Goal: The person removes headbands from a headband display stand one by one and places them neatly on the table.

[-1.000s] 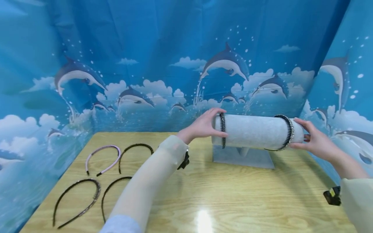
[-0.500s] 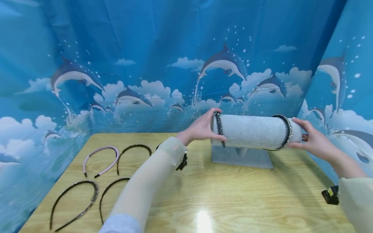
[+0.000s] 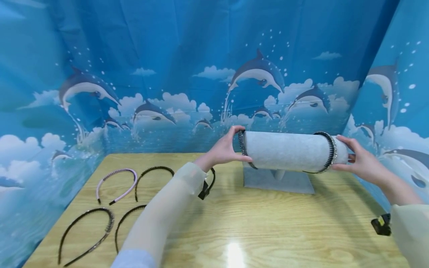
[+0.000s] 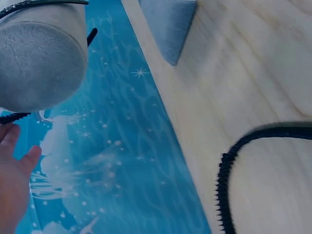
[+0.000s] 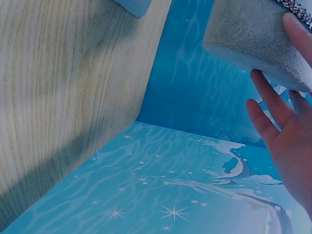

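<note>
A pale grey plush headband display roll (image 3: 285, 150) lies level on its stand (image 3: 278, 181). My left hand (image 3: 221, 149) holds a dark, sparkling headband (image 3: 242, 143) at the roll's left end, thumb in front and fingers at the top. This headband leans across the end edge, its upper part slightly past it. In the left wrist view, part of that hand (image 4: 14, 175) shows beside the roll's round end. My right hand (image 3: 363, 163) grips the roll's right end, thumb in front, beside a black headband with shiny stones (image 3: 331, 150) that sits around the roll.
On the left of the wooden table (image 3: 268, 223) lie a lilac headband (image 3: 134, 178), a black toothed headband (image 3: 155, 168), a black headband with stones (image 3: 108, 219) and another dark one (image 3: 122, 219). One more dark headband (image 3: 212, 178) is partly behind my left wrist. Dolphin-print curtains (image 3: 187, 74) enclose the table.
My left hand has moved left, sliding the headband along the roll to its left end. More of the headband behind my left wrist now shows. My right hand keeps its grip.
</note>
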The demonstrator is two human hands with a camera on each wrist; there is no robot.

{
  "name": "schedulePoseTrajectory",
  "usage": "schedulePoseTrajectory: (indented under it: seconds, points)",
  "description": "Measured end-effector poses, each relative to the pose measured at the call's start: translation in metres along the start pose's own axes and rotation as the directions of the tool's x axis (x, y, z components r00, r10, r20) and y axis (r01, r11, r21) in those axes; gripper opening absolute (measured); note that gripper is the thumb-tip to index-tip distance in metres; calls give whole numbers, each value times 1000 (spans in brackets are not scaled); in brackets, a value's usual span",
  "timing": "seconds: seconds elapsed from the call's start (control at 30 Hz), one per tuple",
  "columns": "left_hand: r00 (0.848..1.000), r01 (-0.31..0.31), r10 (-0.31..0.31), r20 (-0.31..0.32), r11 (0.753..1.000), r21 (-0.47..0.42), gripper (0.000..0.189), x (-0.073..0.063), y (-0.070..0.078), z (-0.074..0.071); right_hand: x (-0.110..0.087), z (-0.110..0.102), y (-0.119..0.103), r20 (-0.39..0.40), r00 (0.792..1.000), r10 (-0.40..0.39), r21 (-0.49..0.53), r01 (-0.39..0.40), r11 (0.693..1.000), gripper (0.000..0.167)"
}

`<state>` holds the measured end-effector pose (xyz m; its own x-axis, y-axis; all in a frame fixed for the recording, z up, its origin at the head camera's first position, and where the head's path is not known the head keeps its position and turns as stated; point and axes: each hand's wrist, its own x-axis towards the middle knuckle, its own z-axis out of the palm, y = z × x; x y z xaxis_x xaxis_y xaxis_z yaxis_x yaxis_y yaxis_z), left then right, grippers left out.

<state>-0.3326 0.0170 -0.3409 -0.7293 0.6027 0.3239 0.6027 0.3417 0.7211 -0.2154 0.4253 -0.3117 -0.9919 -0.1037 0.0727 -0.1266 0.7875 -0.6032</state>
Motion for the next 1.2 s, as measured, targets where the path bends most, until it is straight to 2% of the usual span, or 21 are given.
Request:
schedulePoseTrajectory:
  seconds: [0.3, 0.53, 0.77, 1.03, 1.2]
  points:
    - [995, 85, -86, -50, 996, -20, 101, -23, -22, 1, 0, 1, 1, -10, 1000, -20, -13, 19, 1000, 104]
    - [992, 88, -90, -90, 996, -26, 102, -44, -29, -2, 1, 2, 2, -7, 1000, -27, -10, 27, 1000, 104]
    - [988, 81, -84, -126, 996, -24, 104, -66, -24, -11, 0, 2, 3, -6, 1000, -12, 6, 12, 1000, 106]
    - [989, 3, -15, -148, 997, -82, 97, -92, -10, -23, 3, 1, 1, -7, 1000, -9, -16, 9, 1000, 107]
    - [989, 5, -21, -145, 994, -106, 95, -112, -4, -27, 3, 3, 1, -22, 1000, -2, -33, 1, 999, 106]
